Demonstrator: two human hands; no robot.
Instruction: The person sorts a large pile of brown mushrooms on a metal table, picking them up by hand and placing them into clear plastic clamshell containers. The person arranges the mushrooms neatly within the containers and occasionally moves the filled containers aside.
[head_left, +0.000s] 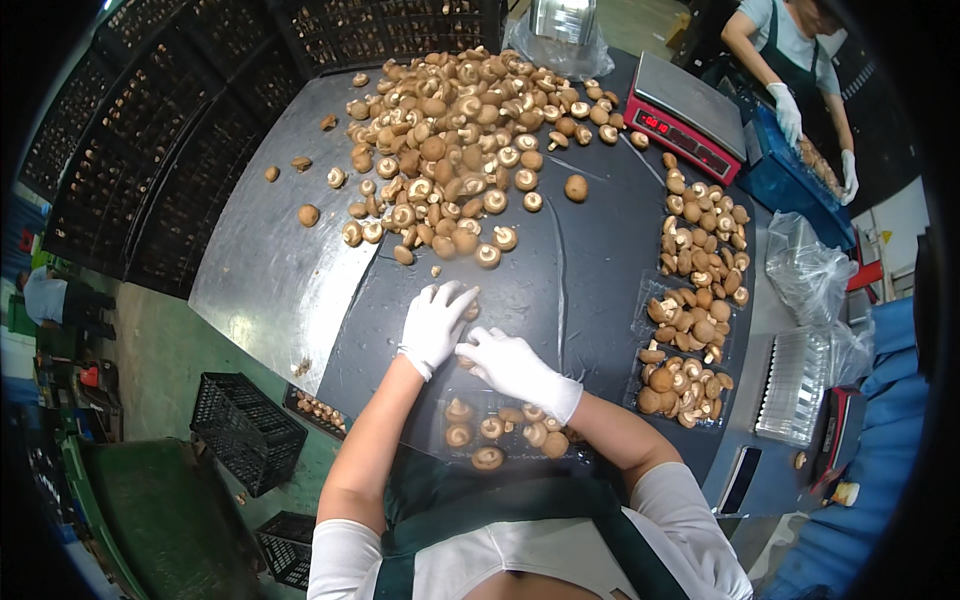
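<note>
My left hand (435, 326), in a white glove, has its fingers around a brown mushroom (471, 309) above the dark tabletop (517, 289). Close beside it, my gloved right hand (517, 366) holds another mushroom (465, 362), partly hidden below its fingers. Just below the hands, at the table's near edge, a clear plastic tray (480, 397) contains several loosely spaced mushrooms, some cap up and some stem up. My right wrist covers part of this tray. Beyond my hands spreads a large heap of shiitake-like mushrooms (442, 142).
Filled clear trays (637, 319) line the right side. A red digital scale (682, 120) stands behind them. Stacked empty trays (795, 382), a plastic bag (806, 262) and a phone (740, 480) lie farther right. Black crates (172, 157) wall the left; a co-worker (795, 67) handles a tray.
</note>
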